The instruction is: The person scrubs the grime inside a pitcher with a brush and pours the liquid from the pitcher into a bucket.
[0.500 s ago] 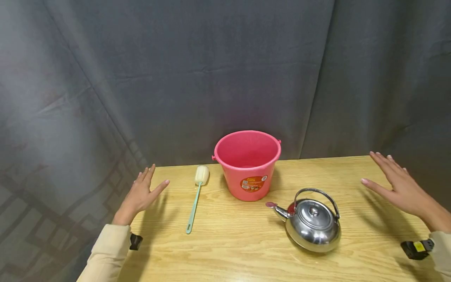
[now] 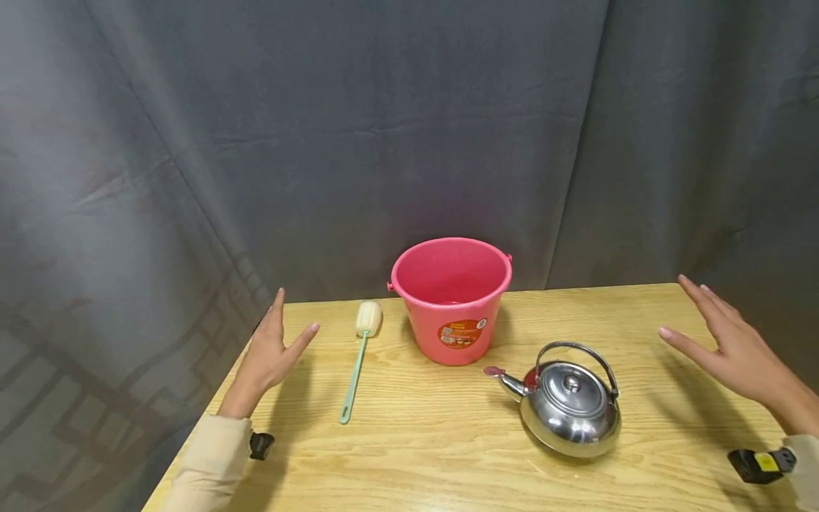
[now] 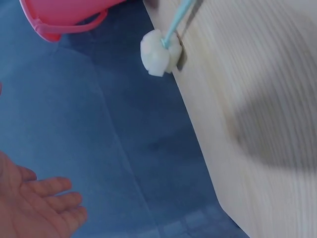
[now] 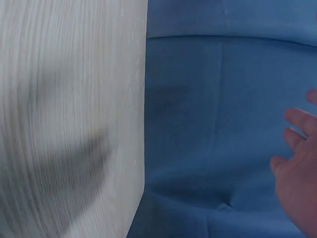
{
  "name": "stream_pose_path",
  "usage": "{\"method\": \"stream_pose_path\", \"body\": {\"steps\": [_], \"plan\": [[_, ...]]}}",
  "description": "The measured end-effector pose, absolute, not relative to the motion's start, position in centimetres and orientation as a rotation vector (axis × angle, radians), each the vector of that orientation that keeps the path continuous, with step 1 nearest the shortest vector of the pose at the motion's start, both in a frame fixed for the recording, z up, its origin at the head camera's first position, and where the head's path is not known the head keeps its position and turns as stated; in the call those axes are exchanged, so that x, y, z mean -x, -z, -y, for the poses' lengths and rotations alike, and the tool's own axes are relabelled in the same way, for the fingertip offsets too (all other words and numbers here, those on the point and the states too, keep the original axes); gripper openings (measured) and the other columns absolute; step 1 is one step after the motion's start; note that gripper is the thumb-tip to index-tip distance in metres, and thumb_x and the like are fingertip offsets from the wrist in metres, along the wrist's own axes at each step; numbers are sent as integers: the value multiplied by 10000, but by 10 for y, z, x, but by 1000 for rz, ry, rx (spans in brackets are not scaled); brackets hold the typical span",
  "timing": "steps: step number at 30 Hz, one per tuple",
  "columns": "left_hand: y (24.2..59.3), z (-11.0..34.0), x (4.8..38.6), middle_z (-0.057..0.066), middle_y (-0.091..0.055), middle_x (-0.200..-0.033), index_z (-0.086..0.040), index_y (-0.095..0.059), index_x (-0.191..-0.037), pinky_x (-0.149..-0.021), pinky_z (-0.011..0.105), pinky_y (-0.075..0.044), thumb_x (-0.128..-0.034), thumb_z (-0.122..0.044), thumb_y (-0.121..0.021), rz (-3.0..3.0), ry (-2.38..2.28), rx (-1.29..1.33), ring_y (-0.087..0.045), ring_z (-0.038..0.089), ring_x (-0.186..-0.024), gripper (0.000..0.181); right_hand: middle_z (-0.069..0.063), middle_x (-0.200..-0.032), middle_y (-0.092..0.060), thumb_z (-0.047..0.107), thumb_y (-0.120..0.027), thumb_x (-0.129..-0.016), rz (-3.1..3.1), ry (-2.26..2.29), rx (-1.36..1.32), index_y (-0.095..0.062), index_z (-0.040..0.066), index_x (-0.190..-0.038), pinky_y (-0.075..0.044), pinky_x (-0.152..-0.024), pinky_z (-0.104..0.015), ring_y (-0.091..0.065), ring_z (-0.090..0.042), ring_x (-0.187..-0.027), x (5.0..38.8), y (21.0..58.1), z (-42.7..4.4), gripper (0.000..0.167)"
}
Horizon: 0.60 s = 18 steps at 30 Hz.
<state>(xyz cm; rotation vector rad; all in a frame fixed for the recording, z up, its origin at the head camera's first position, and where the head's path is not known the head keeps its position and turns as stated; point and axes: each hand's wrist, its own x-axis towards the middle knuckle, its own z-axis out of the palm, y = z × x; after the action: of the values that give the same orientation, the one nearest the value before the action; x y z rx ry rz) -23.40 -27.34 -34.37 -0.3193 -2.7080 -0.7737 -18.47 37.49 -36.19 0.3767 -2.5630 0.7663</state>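
Observation:
My left hand [image 2: 265, 359] is raised over the table's left side with its fingers straight and its thumb apart, holding nothing. Nearest to it lies a sponge brush [image 2: 353, 377] with a pale green handle and a cream head, also in the left wrist view as a cream sponge head [image 3: 157, 53]. On the right, my right hand [image 2: 736, 348] hovers with extended fingers, touching nothing. To its left stands a shiny steel kettle [image 2: 569, 419], handle up, its spout with a red tip pointing left. A pink bucket [image 2: 451, 323] stands upright between brush and kettle, toward the back.
The light wooden table [image 2: 435, 455] ends at the back against a grey curtain [image 2: 397, 142]. The bucket stands close to that back edge. Black wrist cameras show at the left cuff [image 2: 261, 446] and the right cuff [image 2: 761, 465].
My left hand has shifted slightly to the right, toward the brush. The right hand has barely moved. Bucket, brush and kettle stay in place.

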Motion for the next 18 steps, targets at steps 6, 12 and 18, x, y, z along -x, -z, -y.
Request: {"method": "stream_pose_path", "body": {"steps": [6, 12, 18], "plan": [[344, 262, 233, 281, -148, -1544, -90, 20, -1551, -1037, 634, -245, -954, -487, -541, 2668, 799, 356, -205, 483, -1374, 911, -234, -1571, -99, 175, -633, -918, 2541, -804, -391, -101, 210, -1568, 20, -1023, -709, -45, -493, -1402, 181, 363, -368, 841], [346, 254, 231, 272, -194, -1536, -64, -72, -1552, -1044, 618, -255, -945, -472, -563, 2634, 806, 371, -222, 470, -1373, 881, -180, -1579, -129, 155, -628, -923, 2520, -819, -398, -121, 224, -1566, -40, -1029, -708, -95, -433, -1411, 177, 363, -361, 822], [351, 250, 227, 272, -239, -1521, -15, -155, -1533, -1036, 609, -280, -942, -458, -575, 2599, 823, 378, -256, 467, -1361, 850, -74, -1583, -184, 108, -637, -913, 2464, -828, -438, -176, 224, -1560, -29, -1137, -472, -81, -14, -1396, 174, 365, -355, 803]]}}
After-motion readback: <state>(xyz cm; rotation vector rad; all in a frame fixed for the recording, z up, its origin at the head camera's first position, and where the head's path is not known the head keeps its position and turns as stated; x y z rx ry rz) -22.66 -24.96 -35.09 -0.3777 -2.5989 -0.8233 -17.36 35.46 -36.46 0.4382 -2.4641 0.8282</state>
